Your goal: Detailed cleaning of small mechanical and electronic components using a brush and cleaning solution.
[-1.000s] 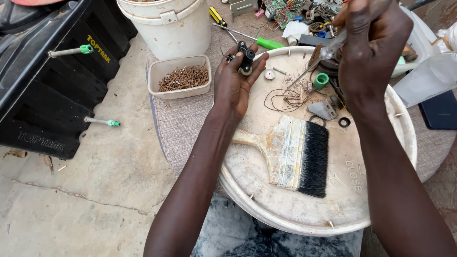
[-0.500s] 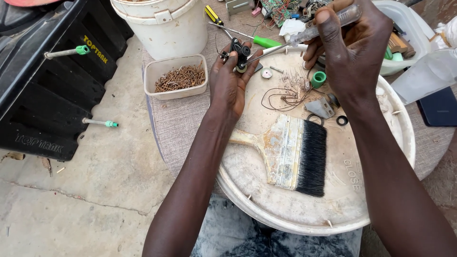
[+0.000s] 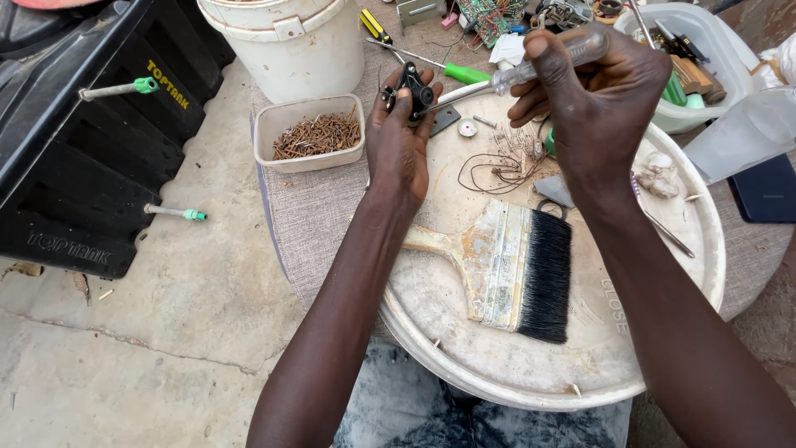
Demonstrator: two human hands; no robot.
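Observation:
My left hand (image 3: 400, 141) grips a small black mechanical part (image 3: 412, 88) at its fingertips, above the far edge of a round white lid (image 3: 531, 365). My right hand (image 3: 597, 104) holds a screwdriver with a clear handle (image 3: 549, 61); its shaft points left, with the tip at the black part. A wide paintbrush with black bristles (image 3: 518, 270) lies on the lid below both hands. A tangle of thin wire (image 3: 497, 170) and a small round washer (image 3: 468, 128) lie on the lid between the hands.
A small tray of rusty nails (image 3: 308, 133) sits left of the lid, a white bucket (image 3: 286, 41) behind it. A black tank (image 3: 75, 124) with green-tipped pipes fills the left. A green-handled screwdriver (image 3: 439, 66) and a plastic tub of tools (image 3: 705, 58) lie beyond.
My right hand has swung the clear-handled screwdriver down and left until its tip meets the black part. My left hand has kept hold of the part.

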